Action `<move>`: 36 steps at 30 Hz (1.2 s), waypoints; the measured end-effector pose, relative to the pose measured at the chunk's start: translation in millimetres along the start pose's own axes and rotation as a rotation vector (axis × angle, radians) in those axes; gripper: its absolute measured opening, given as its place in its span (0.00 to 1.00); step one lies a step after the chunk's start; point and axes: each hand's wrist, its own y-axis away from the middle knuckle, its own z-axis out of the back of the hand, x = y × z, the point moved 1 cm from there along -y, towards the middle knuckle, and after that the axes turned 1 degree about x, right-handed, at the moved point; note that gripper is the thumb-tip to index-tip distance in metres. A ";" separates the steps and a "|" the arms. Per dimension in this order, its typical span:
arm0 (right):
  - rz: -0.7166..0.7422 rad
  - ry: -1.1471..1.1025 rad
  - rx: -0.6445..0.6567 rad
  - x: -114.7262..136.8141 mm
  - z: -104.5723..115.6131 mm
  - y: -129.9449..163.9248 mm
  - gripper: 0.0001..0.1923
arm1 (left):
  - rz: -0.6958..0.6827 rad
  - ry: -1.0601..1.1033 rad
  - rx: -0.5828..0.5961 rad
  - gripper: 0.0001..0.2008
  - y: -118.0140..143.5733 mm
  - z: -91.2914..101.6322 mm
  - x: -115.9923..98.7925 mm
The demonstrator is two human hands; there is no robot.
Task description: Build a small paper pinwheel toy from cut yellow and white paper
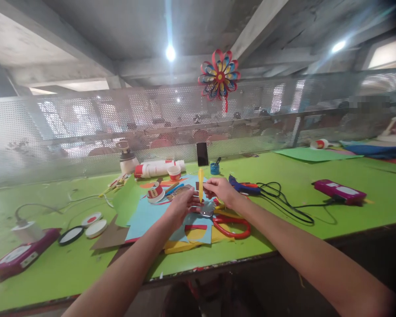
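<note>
My right hand (221, 190) is closed in a pinch at the side of a narrow yellow paper strip (201, 178), which stands upright. A small dark brown piece (198, 186) shows behind the strip; which fingers touch it is unclear. Close to the strip's lower end, my left hand (182, 203) has its fingers apart. Beneath both hands lie light blue paper sheets (145, 220) and red-handled scissors (232, 227), their metal part partly hidden. A blue glue gun (246, 187) rests beyond my right wrist.
Purple power strips (339, 192) lie at both sides, with black cable (293, 206) on the right. Tape rolls (155, 193), a phone (202, 154) and a blue jar (214, 168) stand farther back. A paper flower (219, 75) hangs before the perforated screen (145, 110).
</note>
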 end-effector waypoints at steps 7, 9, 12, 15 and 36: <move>-0.064 0.072 -0.037 -7.5 11.6 -7.7 0.10 | -0.250 -0.138 -0.285 0.09 2.3 7.9 -25.4; -0.078 0.082 -0.068 -10.8 16.7 -11.2 0.13 | -0.296 -0.219 -0.224 0.07 18.4 -9.0 -32.9; -0.100 0.073 -0.122 -15.0 23.3 -16.4 0.15 | -0.409 -0.527 0.033 0.05 50.9 -54.9 -27.7; -0.124 0.050 -0.190 -17.5 28.5 -21.2 0.15 | -0.632 -0.786 0.233 0.15 77.5 -106.8 -4.3; 0.075 -0.138 -0.809 28.6 106.9 -56.4 0.07 | -0.780 -0.796 0.130 0.18 110.0 -184.1 39.2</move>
